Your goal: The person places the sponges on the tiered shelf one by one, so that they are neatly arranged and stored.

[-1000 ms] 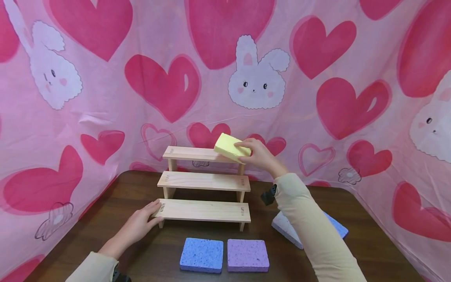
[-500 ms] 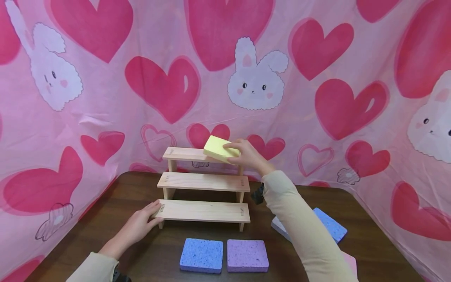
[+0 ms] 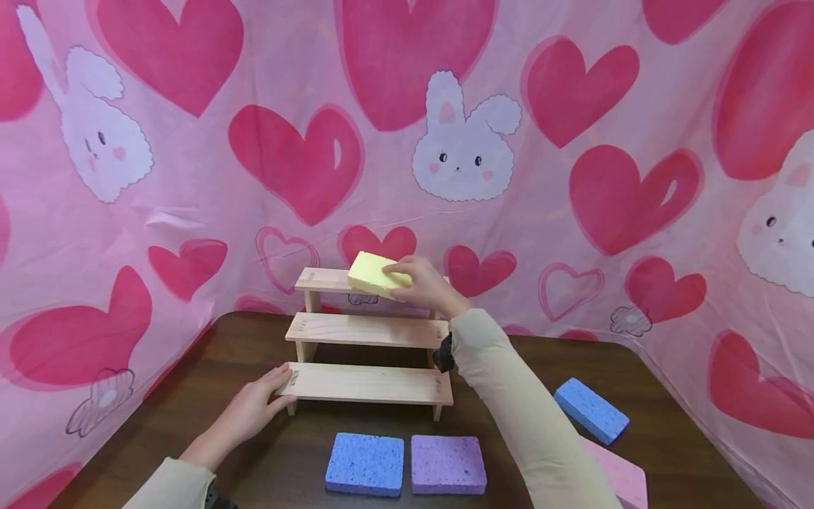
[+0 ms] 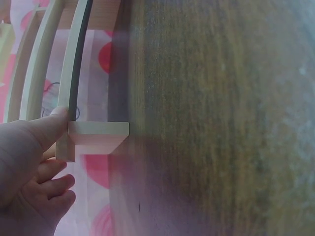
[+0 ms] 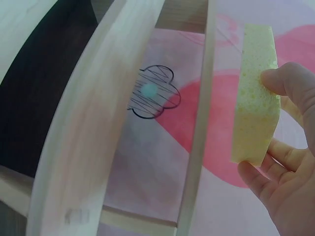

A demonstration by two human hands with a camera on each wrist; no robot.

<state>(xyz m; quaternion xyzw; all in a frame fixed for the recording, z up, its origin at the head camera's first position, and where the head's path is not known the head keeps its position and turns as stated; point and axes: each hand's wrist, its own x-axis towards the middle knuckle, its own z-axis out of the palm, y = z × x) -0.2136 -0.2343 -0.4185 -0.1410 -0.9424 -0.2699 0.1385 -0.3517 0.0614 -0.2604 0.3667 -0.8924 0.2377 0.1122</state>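
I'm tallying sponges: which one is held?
The yellow sponge: the right hand grips it, while two blue sponges, a purple sponge and a pink sponge lie on the table.

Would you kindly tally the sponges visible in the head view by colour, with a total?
Yellow sponge: 1
Blue sponges: 2
Purple sponge: 1
Pink sponge, partly hidden by the right sleeve: 1
Total visible: 5
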